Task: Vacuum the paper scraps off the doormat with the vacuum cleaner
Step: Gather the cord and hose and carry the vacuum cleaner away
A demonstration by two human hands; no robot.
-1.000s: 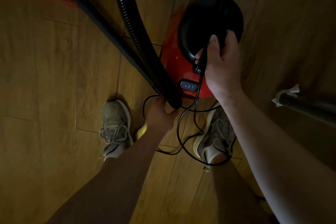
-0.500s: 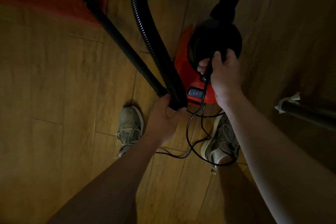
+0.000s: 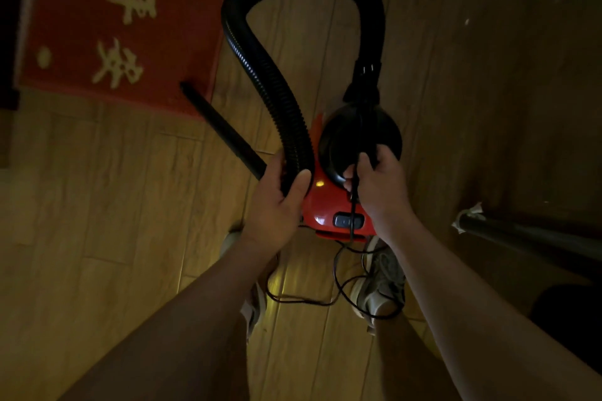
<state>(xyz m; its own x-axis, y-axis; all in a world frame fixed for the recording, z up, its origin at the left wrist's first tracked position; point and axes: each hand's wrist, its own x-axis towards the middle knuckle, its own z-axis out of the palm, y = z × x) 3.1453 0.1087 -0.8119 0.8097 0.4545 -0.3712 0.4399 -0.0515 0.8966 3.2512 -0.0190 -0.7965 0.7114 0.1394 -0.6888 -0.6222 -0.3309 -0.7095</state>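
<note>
Much more of the red doormat (image 3: 114, 26) shows now than a second ago, at the upper left on the wooden floor (image 3: 97, 238), and the whole loop of the hose (image 3: 260, 75) has come into view. The doormat bears pale characters. To its right the red and black vacuum cleaner (image 3: 338, 208) hangs between the two hands, over the shoes (image 3: 378, 286). The ribbed hose arches up from its black top and comes down to the left hand (image 3: 277, 205), where a straight black tube (image 3: 224, 130) runs out, its far tip over the doormat's near corner. The left fingers and thumb are clamped round the hose's lower end. The right hand (image 3: 381, 185) grips the vacuum cleaner's black top, fingers curled tight, with the thin cord (image 3: 353, 205) caught under them and trailing to the floor.
</note>
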